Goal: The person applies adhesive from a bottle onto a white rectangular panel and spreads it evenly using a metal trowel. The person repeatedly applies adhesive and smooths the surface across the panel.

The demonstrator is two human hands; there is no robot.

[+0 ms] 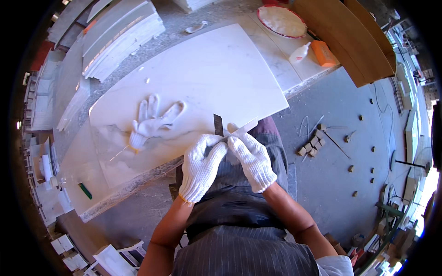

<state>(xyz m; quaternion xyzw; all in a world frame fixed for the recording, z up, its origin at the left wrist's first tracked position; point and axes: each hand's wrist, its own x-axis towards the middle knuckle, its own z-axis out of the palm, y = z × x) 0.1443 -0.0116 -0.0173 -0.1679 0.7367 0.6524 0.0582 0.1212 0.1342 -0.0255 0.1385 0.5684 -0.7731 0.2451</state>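
Both my hands wear white knitted work gloves and meet just off the near edge of a white, grey-veined stone slab (216,60). My left hand (201,163) is closed, pinching at its fingertips a short, flat, dark strip (218,123) that points up and away. My right hand (252,161) is closed on a thin, pale, flat strip (246,128) slanting up to the right. The two strips cross or come very close at the fingertips; the exact contact is hidden. On the slab, left of my hands, lies a loose white glove (154,122).
A green stick-like tool (85,191) lies at the table's left end. Stacked stone slabs (122,39) stand far left. Farther right are a red-rimmed basin (282,21), a white bottle (300,53), an orange box (324,54) and a cardboard box (350,37). Small blocks (314,143) and rods lie on the floor.
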